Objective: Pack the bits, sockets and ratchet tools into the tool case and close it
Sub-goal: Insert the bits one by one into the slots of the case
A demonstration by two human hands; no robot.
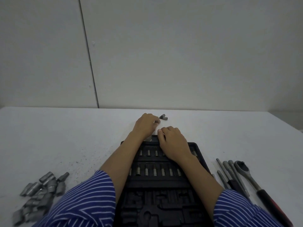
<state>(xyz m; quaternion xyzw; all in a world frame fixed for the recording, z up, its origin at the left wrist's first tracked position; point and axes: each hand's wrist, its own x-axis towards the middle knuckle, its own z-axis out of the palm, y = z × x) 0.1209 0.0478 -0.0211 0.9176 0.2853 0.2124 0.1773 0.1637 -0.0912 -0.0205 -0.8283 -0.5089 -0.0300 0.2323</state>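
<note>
Black moulded plastic tool case (164, 185), lying open and flat on the white table (65, 136) directly before the person, its recessed slots in rows. Two rows hold small upright cylindrical metal sockets (155, 171); the nearer compartments are irregular, dark hollows. Left hand (146, 124) rests just beyond the case's far edge, fingers curled down toward the tabletop; whether they pinch anything cannot be told. Right hand (172, 138) lies over the far edge of the case, fingers bent and close together at the rim; what, if anything, they hold is hidden. Two short dark bits (164, 117) lie touching each other on the table, just beside the left fingertips. Heap of dull grey cylindrical sockets (41, 189) at the table's near left, well apart from the case. At right, slender metal extension bars (227, 171) lie side by side, next to a ratchet (246, 172) with round steel head and black-and-red handle. Both forearms emerge from blue, white-striped sleeves (85, 199).
</note>
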